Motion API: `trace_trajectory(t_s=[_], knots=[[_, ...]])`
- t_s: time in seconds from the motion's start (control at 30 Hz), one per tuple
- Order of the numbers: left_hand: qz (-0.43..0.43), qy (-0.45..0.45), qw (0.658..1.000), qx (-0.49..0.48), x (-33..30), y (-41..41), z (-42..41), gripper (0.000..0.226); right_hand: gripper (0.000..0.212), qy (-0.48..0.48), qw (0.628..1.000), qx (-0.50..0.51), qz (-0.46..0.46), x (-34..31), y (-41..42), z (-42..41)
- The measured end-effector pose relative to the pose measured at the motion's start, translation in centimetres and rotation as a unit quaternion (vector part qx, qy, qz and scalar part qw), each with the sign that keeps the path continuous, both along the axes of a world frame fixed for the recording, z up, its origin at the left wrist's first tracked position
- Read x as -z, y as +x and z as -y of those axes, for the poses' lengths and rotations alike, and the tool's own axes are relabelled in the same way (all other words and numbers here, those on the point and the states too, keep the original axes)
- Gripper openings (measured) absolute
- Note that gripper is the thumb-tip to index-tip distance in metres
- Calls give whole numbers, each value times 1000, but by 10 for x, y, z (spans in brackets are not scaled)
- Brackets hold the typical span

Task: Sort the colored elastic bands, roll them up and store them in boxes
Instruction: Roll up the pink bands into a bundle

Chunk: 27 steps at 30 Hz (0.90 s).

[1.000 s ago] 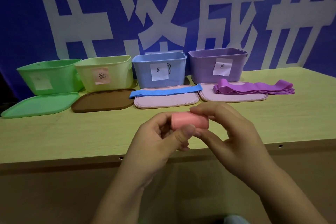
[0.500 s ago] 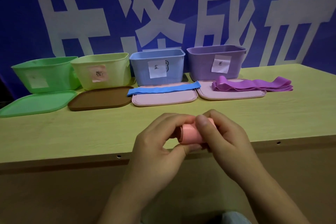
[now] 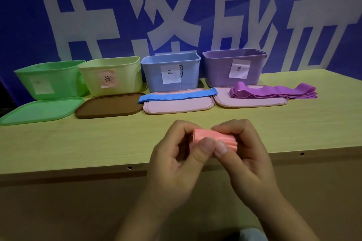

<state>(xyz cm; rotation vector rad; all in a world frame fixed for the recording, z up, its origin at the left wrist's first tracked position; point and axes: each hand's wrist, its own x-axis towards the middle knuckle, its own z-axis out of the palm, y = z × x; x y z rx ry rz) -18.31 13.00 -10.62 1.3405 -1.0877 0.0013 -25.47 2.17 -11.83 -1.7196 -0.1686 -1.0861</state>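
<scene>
Head-worn wide-angle view, facing forward and down across a table.

The single camera sits above and behind the person's left hand (image 3: 176, 164) and right hand (image 3: 244, 158), which fill the lower centre close to the lens, with both forearms running out through the bottom edge. The table (image 3: 78, 143) stretches away from the viewer, its near edge crossing the frame just below the middle. A row of boxes (image 3: 170, 72) stands farther off at the table's far side, seen slightly from above. Beyond them a blue banner (image 3: 23, 15) with large white characters closes the upper half. Straight lines bow toward the frame edges. No second view overlaps this one.
</scene>
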Motion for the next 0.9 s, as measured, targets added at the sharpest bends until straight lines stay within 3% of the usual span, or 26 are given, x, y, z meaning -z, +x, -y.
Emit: trace_trajectory(t_s=[0.07, 0.17, 0.27, 0.4, 0.57, 0.83, 0.9], knots=[[20, -9, 1000, -6, 1, -1, 0, 26, 7, -8, 1000, 14, 2, 2, 0, 0], [33, -2, 999, -1, 2, -1, -1, 22, 31, -39, 995, 90, -5, 3, 1, 1], [33, 17, 999, 10, 5, 2, -4, 28, 33, -58, 987, 147, -37, 4, 4, 4], [16, 68, 997, 16, 7, 4, -3, 37, 26, -3, 992, 123, -24, 6, 6, 7], [120, 59, 991, -7, 6, 2, 0, 30, 26, -2, 992, 123, -6, 7, 4, 9], [10, 18, 1000, -17, 5, 9, 1, 19, 12, -47, 992, 106, -51, 0, 11, 7], [-4, 28, 1000, -5, 2, 17, 3, 12, 20, -44, 994, 91, -48, -5, 19, 11]])
